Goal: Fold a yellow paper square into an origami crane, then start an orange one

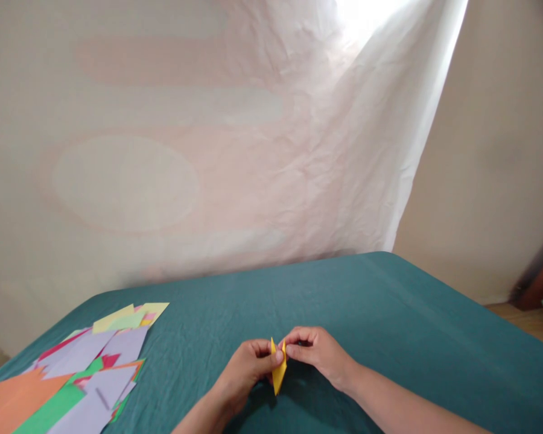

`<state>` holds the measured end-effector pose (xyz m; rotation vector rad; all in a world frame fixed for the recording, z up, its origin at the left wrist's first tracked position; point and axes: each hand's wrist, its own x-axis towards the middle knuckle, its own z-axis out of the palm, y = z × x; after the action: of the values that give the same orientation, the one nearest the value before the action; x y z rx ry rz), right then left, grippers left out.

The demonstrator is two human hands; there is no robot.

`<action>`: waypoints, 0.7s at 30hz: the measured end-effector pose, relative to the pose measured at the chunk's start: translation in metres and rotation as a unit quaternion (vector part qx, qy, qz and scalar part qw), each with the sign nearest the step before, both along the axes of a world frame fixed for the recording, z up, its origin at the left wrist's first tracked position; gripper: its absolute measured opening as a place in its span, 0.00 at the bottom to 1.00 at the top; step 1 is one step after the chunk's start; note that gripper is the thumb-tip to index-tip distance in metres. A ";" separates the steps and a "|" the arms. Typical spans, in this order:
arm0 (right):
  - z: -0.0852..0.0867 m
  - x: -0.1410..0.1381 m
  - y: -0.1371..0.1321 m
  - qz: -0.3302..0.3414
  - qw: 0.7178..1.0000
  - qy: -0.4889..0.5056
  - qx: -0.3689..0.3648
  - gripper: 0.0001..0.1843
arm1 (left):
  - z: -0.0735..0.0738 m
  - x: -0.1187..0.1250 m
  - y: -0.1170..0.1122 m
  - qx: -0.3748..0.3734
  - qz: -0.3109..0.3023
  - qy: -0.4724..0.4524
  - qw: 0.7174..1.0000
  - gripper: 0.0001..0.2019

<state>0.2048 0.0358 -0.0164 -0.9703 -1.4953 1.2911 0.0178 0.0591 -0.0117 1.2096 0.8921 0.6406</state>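
A small piece of folded yellow paper [279, 377] is held up just above the green cloth, near the front middle of the table. It has two thin points standing upward and one pointed end hanging down. My left hand [250, 369] grips it from the left, with the thumb pressed across its front. From the right, my right hand [319, 352] pinches the right upper point between thumb and fingertips. The fingers behind the paper are partly hidden.
Loose sheets of coloured paper [79, 355], in purple, orange, green, yellow and red, lie in an overlapping pile at the left. A dark green cloth [389, 325] covers the table. Behind it hangs a pale sheet [253, 169]. A brown wooden object [538, 283] stands beyond the right edge.
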 end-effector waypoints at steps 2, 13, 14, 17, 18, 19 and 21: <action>0.000 0.000 0.000 0.007 1.000 0.012 -0.008 0.17 | -0.001 0.000 0.000 -0.007 0.001 -0.009 1.000 0.18; 0.001 0.001 -0.001 0.018 0.999 0.041 -0.020 0.16 | -0.002 0.000 0.000 -0.030 0.001 -0.017 0.999 0.17; 0.001 0.000 0.000 0.020 0.999 0.043 -0.022 0.16 | -0.002 0.000 0.000 -0.033 0.001 -0.020 0.999 0.17; -0.001 0.000 0.000 0.023 0.998 0.055 -0.030 0.15 | -0.001 0.000 -0.001 -0.033 0.000 -0.029 0.999 0.16; -0.002 0.001 0.000 0.019 0.998 0.058 -0.029 0.15 | 0.000 0.000 -0.002 -0.028 -0.001 -0.030 0.999 0.15; -0.002 0.001 0.000 0.014 0.998 0.057 -0.021 0.14 | 0.000 0.000 -0.002 -0.020 -0.003 -0.030 0.999 0.15; -0.001 0.002 -0.001 -0.003 1.000 0.027 0.011 0.13 | 0.002 0.001 -0.003 -0.003 -0.009 -0.021 1.000 0.15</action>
<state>0.2070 0.0345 -0.0174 -0.9171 -1.4610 1.2853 0.0192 0.0561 -0.0102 1.1924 0.8458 0.6459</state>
